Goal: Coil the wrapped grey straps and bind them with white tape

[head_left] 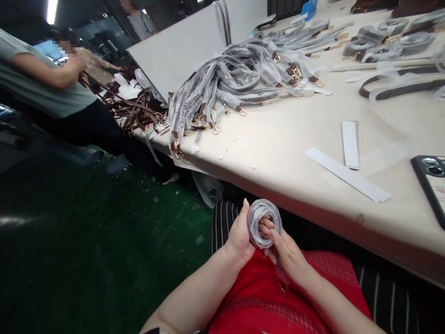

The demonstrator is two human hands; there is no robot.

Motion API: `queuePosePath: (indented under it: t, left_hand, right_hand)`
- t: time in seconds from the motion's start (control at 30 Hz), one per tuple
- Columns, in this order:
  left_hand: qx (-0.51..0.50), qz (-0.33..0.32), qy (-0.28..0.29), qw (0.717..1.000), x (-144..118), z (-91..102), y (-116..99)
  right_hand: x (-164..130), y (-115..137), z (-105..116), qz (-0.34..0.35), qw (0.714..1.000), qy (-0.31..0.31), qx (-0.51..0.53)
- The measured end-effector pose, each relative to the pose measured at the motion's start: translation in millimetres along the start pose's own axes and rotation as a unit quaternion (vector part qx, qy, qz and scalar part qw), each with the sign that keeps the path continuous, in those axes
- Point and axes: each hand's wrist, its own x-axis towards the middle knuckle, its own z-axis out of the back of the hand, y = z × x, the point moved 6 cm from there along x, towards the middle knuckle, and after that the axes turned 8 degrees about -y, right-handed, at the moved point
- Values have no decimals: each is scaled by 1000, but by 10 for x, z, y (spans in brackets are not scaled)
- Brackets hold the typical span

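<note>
Both hands sit low over the lap, below the near edge of the worktop (285, 153). Left hand (239, 234) is cupped around a coiled, paper-wrapped strap (263, 221), thumb up along the coil's 9 o'clock side. Right hand (285, 253) closes in from 4 o'clock, fingers curled into and under the coil's opening. The two-handed grip likely keeps the loops from springing apart; held over the lap, the coil is clear of the clutter on the worktop. Both wrists are bent inward, forearms converging from the bottom of the frame.

A loose tail of the strap seems to hang below the right hand; blurred, so uncertain.

At 12 o'clock of the hands, a heap of wrapped straps (236, 81) with gold clasps spills over the worktop's far corner. Two white paper strips (349, 144) lie flat at 2 o'clock; a phone (433, 183) rests at the 3 o'clock edge. At 10 o'clock another person (48, 79) stands by brown unwrapped straps (135, 111).
</note>
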Motion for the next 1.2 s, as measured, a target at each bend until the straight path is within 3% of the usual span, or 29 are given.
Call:
queuePosePath:
  t: [0.1,0.2,0.3,0.37,0.53,0.63,0.7,0.77,0.83,0.9,0.93,1.0,1.2]
  left_hand:
    - [71,-153,-64,984,-40,44,-191]
    - [139,-243,-44,959,-90,15,-356]
    - [197,-209,0,958,-59,-27,-312]
    - [192,-202,-19,960,-25,-24,-246]
    - [86,-260,-88,958,2,-29,-95]
    - [94,-221,-64,969,37,-12,-40]
    - [176,-197,-28,964,52,16,-68]
    - [318,-215,7,923,36,37,-133]
    - [449,-246,57,857,-9,11,-137]
    - [510,-256,123,812,-73,-51,-34]
    - [515,-256,149,804,-106,-84,37]
    - [498,-256,162,813,-148,-125,152]
    - [464,-199,76,860,-67,-61,266]
  right_hand:
    - [12,78,134,5,1000,-20,-10]
    - [49,256,262,41,993,18,-109]
    - [71,334,294,63,980,72,-176]
    - [81,293,273,54,983,71,-162]
    - [109,215,216,86,989,20,-118]
    - [118,221,287,37,993,60,-90]
    - [95,274,372,7,989,111,-98]
    - [45,345,442,-4,974,176,-139]
    - [-24,383,468,-13,951,245,-188]
    - [-78,383,464,-18,934,286,-214]
    - [-93,368,458,-20,931,293,-215]
    - [-107,303,459,-49,939,285,-185]
    - [-161,107,587,-185,954,233,-31]
